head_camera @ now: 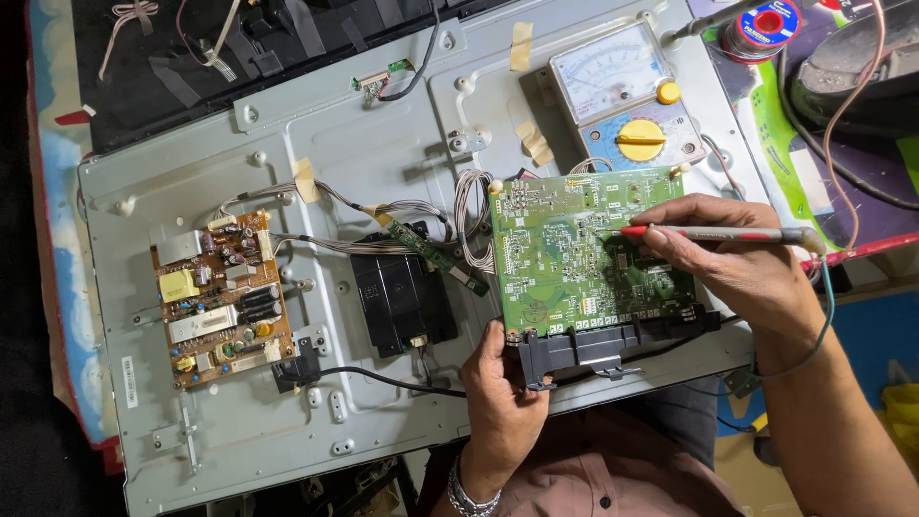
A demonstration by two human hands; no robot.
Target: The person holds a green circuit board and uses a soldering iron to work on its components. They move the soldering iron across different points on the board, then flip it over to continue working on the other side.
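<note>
A green circuit board [560, 254] lies flipped up on the grey metal back panel [364, 153] of a flat screen. My left hand [500, 393] grips the board's near edge by its black connector strip [593, 345]. My right hand [732, 254] holds a red probe [708, 233] like a pen, its metal tip touching the board's upper middle. The probe's lead runs off to the right past my wrist.
An analog multimeter with a yellow dial [627, 96] rests above the board. A brown power supply board [222, 297] sits at left, a black module [402, 302] in the middle. Wire bundles [469, 215] join them. A solder spool [766, 24] lies at top right.
</note>
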